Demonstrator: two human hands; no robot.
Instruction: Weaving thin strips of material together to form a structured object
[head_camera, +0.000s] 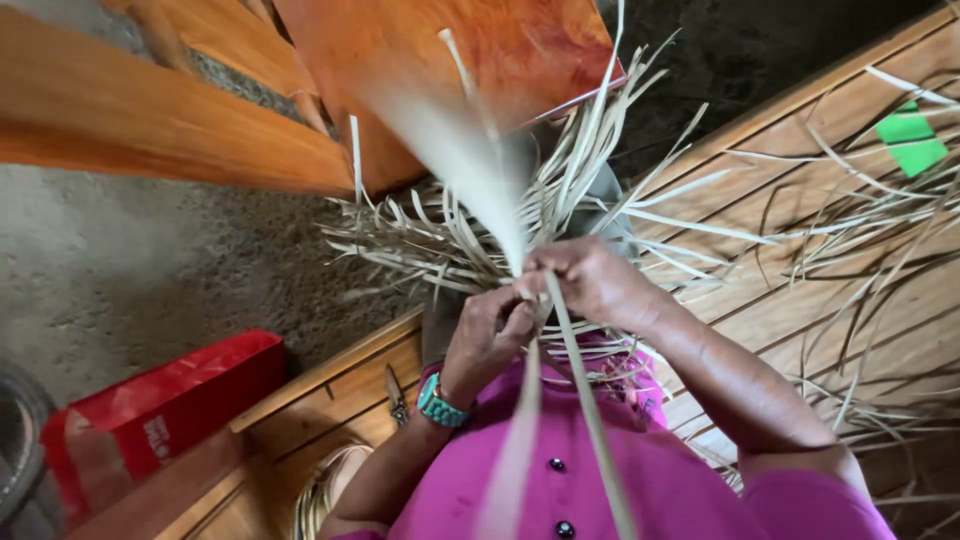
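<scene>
Both hands work close together at the chest: the left hand (490, 335) and right hand (592, 283) pinch pale straw strips (455, 240) tight, mid-weave. Next strip likely needs crossing over.

I have one view only, from the head camera, so there is no second view to overlap with it. It looks steeply down past my chest: my magenta shirt (640, 480) fills the lower centre of the frame. It sits very near my hands, which meet at mid-frame, left hand (490, 335) and right hand (595, 280). The grey floor (130, 270) lies at the left, a slatted wooden platform (820, 300) runs along the right, and an orange wooden bench (150, 110) crosses the upper left, farthest from the lens.
</scene>
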